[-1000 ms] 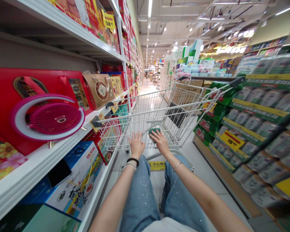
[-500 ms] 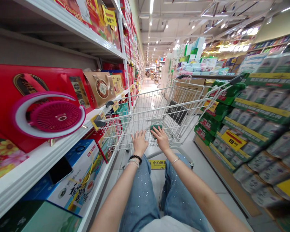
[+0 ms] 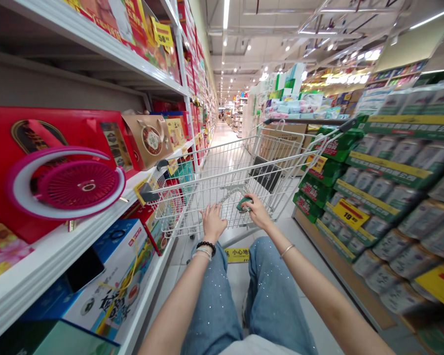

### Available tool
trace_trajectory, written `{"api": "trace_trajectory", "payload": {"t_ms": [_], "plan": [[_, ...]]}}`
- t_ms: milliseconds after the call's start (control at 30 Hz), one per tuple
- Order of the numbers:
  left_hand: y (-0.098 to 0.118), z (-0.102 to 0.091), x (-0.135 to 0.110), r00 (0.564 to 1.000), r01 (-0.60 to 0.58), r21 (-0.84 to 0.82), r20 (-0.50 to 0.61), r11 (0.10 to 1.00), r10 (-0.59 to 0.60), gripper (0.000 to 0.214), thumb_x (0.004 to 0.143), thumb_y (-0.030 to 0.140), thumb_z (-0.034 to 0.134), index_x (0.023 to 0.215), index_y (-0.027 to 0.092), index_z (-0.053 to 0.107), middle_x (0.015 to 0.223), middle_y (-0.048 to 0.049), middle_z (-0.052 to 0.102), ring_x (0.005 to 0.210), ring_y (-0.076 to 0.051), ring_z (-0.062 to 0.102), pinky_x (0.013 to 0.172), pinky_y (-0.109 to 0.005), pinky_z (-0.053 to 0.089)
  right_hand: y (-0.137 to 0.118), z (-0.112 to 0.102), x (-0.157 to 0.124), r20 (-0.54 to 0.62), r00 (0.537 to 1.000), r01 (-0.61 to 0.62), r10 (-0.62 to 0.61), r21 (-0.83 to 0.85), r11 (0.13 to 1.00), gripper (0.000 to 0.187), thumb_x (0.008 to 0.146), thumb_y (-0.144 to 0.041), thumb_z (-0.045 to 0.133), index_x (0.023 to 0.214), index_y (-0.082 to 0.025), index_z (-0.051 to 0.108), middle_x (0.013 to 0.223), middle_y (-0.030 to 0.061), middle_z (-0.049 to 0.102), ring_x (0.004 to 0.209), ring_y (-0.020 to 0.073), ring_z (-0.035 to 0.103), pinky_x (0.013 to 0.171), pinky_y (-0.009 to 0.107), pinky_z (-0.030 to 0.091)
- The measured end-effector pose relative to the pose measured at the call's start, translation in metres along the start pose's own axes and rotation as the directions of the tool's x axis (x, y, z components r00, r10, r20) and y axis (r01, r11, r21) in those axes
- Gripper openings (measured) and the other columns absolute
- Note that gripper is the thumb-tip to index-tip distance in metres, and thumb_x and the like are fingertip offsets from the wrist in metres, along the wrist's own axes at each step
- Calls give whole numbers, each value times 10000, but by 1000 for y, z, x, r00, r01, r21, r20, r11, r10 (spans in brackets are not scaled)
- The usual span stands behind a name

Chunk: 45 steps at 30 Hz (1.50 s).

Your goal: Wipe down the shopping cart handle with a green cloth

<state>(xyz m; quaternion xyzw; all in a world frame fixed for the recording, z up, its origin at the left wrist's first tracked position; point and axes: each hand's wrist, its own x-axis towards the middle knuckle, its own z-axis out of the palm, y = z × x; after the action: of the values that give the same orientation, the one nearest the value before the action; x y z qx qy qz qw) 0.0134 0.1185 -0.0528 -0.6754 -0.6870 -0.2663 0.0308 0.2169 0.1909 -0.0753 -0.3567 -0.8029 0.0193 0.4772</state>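
Resting on the shopping cart [image 3: 222, 172], the left hand [image 3: 212, 222] kept its fingers apart; the right hand [image 3: 259, 212] clamped a green packet [image 3: 244, 203].

From here, the shopping cart [image 3: 222, 192] stands mid-aisle, with shelving [image 3: 59, 241] of boxes to its left (a small fan [image 3: 77, 186] sits on one shelf), stacked cans [image 3: 403, 197] to its right, and the aisle floor [image 3: 222, 135] running on ahead.

A supermarket — white shelves [image 3: 59, 251] of boxed gift goods fill the left, shrink-wrapped cans [image 3: 410, 192] are stacked at right with yellow price tags [image 3: 350, 213], a wire shopping cart [image 3: 229, 182] stands centre, and a long tiled aisle [image 3: 222, 133] runs off toward the upper middle.
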Motion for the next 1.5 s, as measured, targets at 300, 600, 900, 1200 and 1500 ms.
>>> {"api": "trace_trajectory", "payload": {"t_ms": [300,600,900,1200,1500], "plan": [[-1,4,6,1000,-17,26,-16,1000,18,635,734,197,557,1368,187,552,1448,-108,545,1407,-349,382,1190,-631,199,44,-18,25,-115,957,-238,265,206,949,400,636,-112,421,864,-223,729,1256,46,664,1271,231,520,1176,525,268],[-4,10,4,998,-43,56,-46,997,46,672,737,141,522,1406,200,520,1474,-100,522,1426,-335,368,1199,-608,206,53,-23,43,-111,948,-260,298,270,927,463,586,-136,421,862,-213,784,953,-3,779,914,244,622,925,393,472],[-4,13,1,998,-66,87,-11,994,67,733,738,134,498,1465,210,450,1549,-68,425,1474,-348,281,1198,-628,189,42,-29,28,-122,942,-271,312,271,924,459,576,-106,411,830,-230,772,1008,-11,771,999,241,615,920,378,454],[4,13,-1,994,-107,43,12,993,107,745,728,121,497,1466,205,446,1557,-66,409,1484,-339,260,1202,-627,165,39,-43,15,-123,920,-325,373,294,899,416,579,-130,422,802,-227,759,1038,2,766,1072,262,595,962,410,420],[10,23,-1,990,-141,-28,14,990,141,710,734,131,514,1440,203,475,1563,-55,399,1492,-324,250,1211,-631,146,35,-63,5,-100,893,-385,439,337,859,399,569,-153,425,783,-221,755,1075,17,755,1132,264,577,1056,440,340]]}}
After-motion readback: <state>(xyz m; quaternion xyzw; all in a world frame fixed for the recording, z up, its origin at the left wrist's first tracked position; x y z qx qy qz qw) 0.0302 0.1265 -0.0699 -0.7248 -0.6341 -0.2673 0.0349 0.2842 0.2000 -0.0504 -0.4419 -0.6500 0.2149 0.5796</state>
